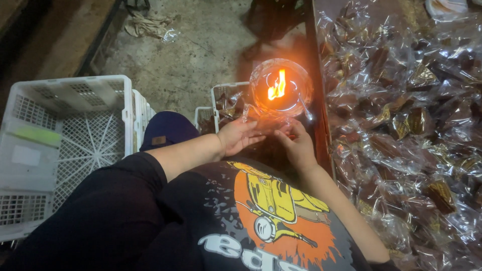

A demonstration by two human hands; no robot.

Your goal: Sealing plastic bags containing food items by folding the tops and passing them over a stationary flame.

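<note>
My left hand (pixel 238 136) and my right hand (pixel 297 143) are close together, both pinching a small clear plastic packet (pixel 268 122) just below a round glass dish (pixel 280 88). A bright orange flame (pixel 277 86) burns in that dish. The packet's upper edge lies near the dish's rim. What is inside the packet is hard to tell.
A large heap of clear-wrapped brown pieces (pixel 411 110) covers the surface at the right. A small white basket (pixel 226 105) with more wrapped pieces stands beyond my left hand. A big white plastic crate (pixel 65 145) stands at the left on the concrete floor (pixel 191 55).
</note>
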